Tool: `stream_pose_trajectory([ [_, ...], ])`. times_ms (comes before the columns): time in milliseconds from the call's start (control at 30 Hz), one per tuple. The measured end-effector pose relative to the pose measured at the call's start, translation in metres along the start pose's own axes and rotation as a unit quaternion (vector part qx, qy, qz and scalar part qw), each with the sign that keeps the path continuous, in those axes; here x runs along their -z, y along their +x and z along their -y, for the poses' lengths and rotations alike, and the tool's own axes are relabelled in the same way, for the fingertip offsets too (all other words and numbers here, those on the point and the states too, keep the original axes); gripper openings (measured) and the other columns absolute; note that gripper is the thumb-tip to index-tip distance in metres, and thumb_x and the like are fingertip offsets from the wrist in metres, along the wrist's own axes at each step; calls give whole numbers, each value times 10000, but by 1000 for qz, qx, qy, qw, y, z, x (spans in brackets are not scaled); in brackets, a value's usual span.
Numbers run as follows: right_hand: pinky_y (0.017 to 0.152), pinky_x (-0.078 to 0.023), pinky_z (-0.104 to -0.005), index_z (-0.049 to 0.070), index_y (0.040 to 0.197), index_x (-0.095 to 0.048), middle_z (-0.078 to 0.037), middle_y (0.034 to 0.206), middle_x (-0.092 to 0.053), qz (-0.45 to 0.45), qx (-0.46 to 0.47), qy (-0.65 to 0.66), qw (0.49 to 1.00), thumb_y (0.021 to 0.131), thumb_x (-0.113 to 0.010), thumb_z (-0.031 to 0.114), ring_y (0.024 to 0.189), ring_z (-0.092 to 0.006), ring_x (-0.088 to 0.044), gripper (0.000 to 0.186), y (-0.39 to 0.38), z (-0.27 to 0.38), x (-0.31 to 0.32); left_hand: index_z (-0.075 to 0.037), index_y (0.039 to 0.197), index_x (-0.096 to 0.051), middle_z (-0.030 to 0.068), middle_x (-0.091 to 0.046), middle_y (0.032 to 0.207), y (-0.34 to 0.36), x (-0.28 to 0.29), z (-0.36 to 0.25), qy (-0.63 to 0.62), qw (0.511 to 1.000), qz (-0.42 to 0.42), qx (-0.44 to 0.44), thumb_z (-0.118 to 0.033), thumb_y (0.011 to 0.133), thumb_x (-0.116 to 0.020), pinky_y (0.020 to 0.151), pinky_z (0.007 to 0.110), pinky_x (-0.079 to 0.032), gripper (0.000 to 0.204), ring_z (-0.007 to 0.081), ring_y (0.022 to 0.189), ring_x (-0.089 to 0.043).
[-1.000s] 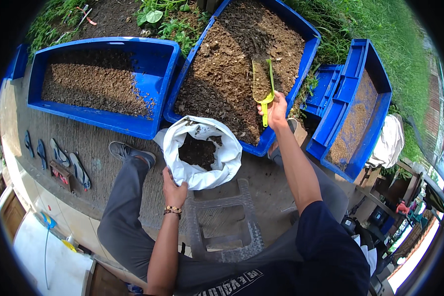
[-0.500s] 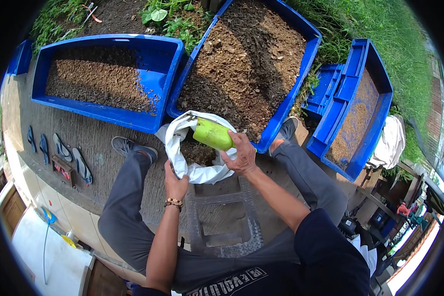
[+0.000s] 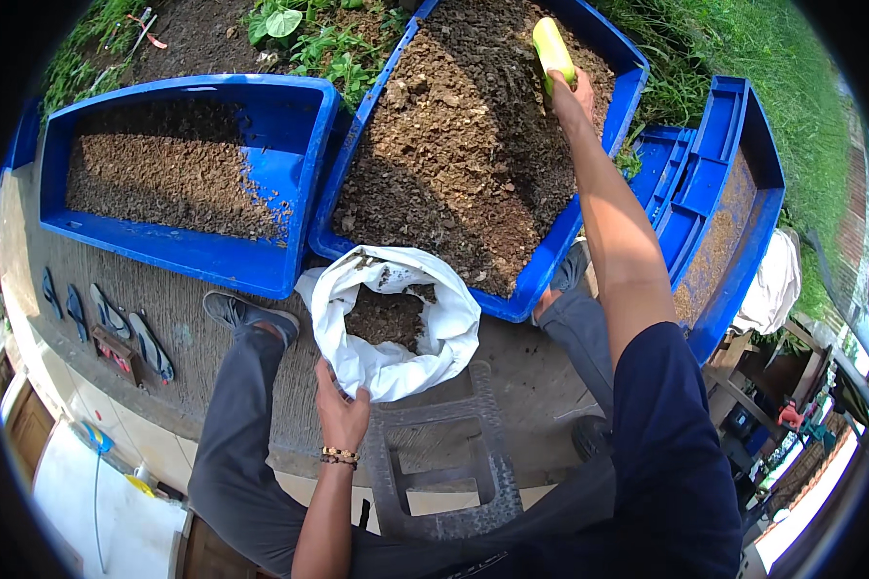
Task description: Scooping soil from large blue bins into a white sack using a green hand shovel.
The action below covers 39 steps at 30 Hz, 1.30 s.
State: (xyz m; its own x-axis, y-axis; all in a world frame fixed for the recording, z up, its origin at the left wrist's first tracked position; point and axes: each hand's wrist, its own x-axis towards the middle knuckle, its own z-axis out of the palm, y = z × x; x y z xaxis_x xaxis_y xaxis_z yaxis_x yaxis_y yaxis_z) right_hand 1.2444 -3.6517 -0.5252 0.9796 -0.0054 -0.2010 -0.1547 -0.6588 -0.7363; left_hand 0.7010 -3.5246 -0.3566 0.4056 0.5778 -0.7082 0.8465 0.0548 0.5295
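Observation:
My left hand (image 3: 340, 415) grips the near rim of a white sack (image 3: 396, 323) that stands open on the ground between my legs, with dark soil inside. My right hand (image 3: 572, 95) reaches far forward over the big blue tub (image 3: 560, 256) of brown soil and is closed on a yellow-green scoop (image 3: 553, 48), which is held up near the tub's far end. The scoop's blade end points away from me.
A second blue tub (image 3: 290, 174) with a thinner layer of soil lies to the left. Stacked blue trays (image 3: 734, 183) stand at right beside grass. Sandals (image 3: 106, 323) lie on the concrete at left. A grey plastic stool (image 3: 434, 463) is under me.
My right hand has carried the scoop from the sack's mouth forward to the far end of the big tub. The left hand stays on the sack's rim.

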Motion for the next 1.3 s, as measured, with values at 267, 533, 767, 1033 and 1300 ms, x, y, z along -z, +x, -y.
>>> stream_pose_trajectory([
  [267,934,-476,-434,202,1311,-581,-174,1149,-562,94,131,-130,978,807,-690,393,1077,-359,-585,549,-89,-13,3,-4,1444,-330,243,-623,1186,-2,6,12,-13,1000,-3,15,19,763,-635,776,383,-531,747,328,968,-671],
  [533,895,-485,-458,152,1311,-569,-210,1113,-538,155,61,-100,981,831,-629,326,1011,-391,-581,514,-208,-86,17,-12,1452,-327,255,-616,1198,1,0,14,7,1000,3,2,-12,753,-657,815,410,-534,773,361,1006,-661],
  [767,465,-452,-322,117,882,-566,-75,715,-608,239,-367,348,829,894,-463,447,546,-210,-582,346,-274,-103,22,-15,1449,-330,256,-618,1193,4,-2,19,6,1000,2,-6,-21,752,-659,873,426,-518,771,384,1060,-642],
  [1033,501,-472,-314,-19,1264,-593,-68,918,-555,295,-62,212,930,797,-553,260,625,-154,-589,546,-286,-31,81,-16,1438,-349,256,-607,1215,1,4,2,45,999,7,23,-34,740,-667,902,439,-498,767,398,1077,-626],
  [1300,595,-534,-382,250,1351,-567,-96,1103,-503,299,417,-158,844,700,-750,375,713,-264,-626,688,-361,0,84,3,1435,-342,270,-602,1226,5,-3,8,4,1000,13,-3,-14,743,-650,931,436,-492,757,399,1107,-619],
])
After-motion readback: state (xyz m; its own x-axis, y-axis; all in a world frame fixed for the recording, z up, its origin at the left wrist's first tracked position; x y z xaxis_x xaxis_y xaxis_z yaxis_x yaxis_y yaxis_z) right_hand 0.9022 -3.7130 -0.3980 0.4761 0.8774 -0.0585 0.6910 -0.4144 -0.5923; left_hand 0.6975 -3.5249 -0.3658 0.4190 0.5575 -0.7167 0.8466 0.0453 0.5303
